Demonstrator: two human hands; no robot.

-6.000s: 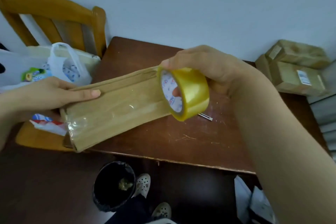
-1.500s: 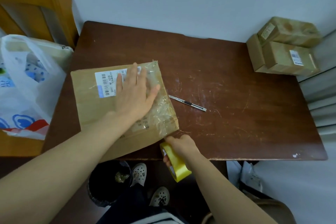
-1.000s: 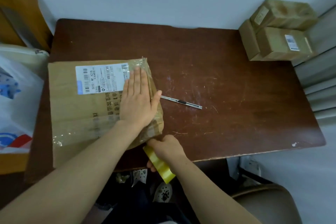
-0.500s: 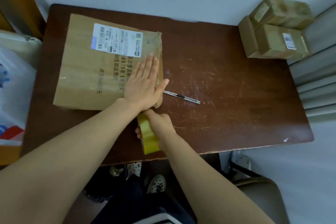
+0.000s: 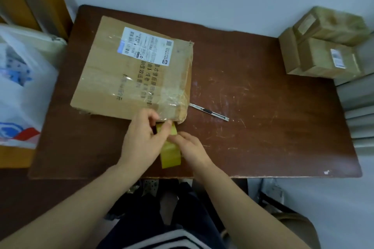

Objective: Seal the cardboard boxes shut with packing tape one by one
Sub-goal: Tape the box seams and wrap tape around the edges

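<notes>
A flat cardboard box [image 5: 133, 79] with a white shipping label [image 5: 146, 45] lies left of centre on the brown table [image 5: 263, 137], clear tape crinkled along its right edge. Just below its lower right corner both hands meet on the yellow tape roll [image 5: 170, 152]. The left hand [image 5: 141, 139] pinches the roll's upper end between thumb and curled fingers, and the right hand [image 5: 192, 149] curls round its right side. A utility knife [image 5: 208, 111] lies beside the box. Smaller boxes [image 5: 323, 50] sit stacked at upper right.
</notes>
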